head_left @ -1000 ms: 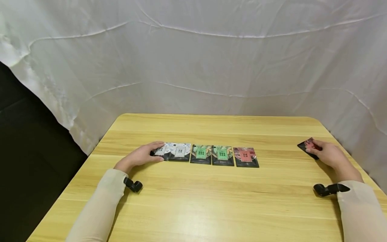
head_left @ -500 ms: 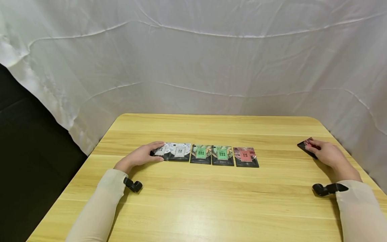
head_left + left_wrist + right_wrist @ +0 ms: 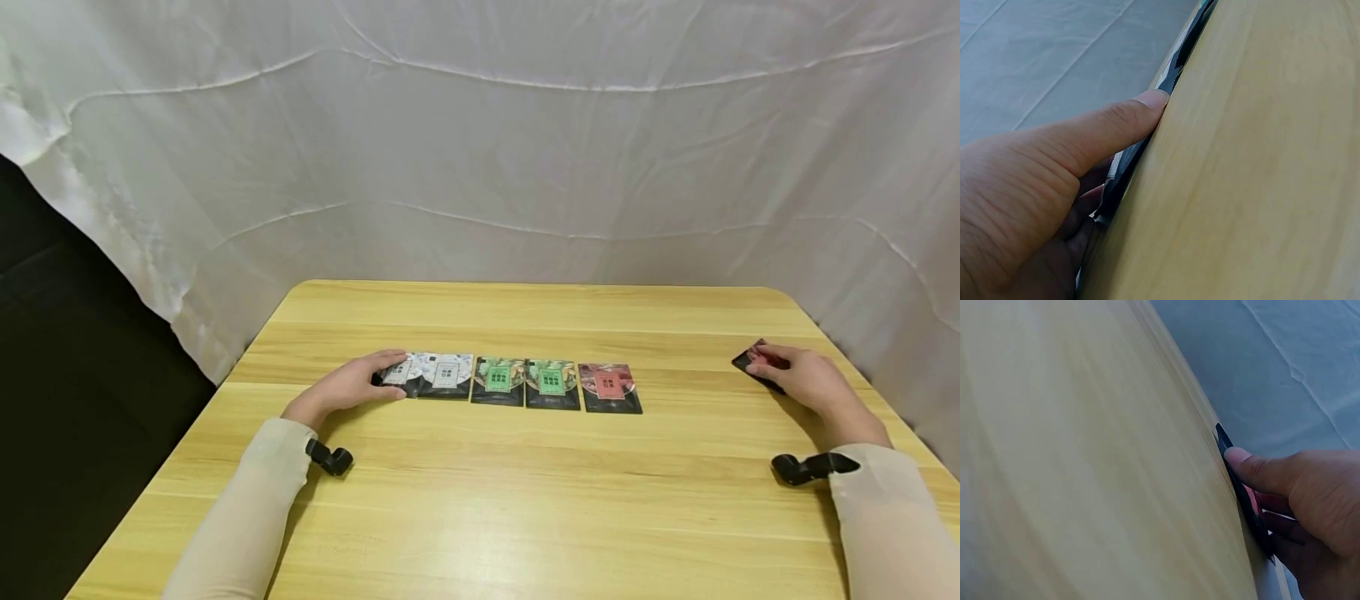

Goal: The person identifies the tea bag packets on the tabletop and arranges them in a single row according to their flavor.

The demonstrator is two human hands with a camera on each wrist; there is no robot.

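Note:
My left hand lies at the left end of a row of flat packets. Its thumb and fingers span the leftmost white-and-black packet, thumb on the near edge, as the left wrist view also shows. A second white packet touches it on the right. Far to the right, my right hand pinches a red-and-black packet, turned at an angle to the row. In the right wrist view the thumb presses on the edge of this tilted packet, and the other fingers are partly hidden behind it.
Two green packets and one red packet continue the row rightward. Everything lies on a wood-grain table with rounded far corners. A pale curtain hangs behind it, and black cloth is at the left.
My right hand has shifted slightly to the left with the red packet, and its fingers cover more of it. My left hand and the row have not moved.

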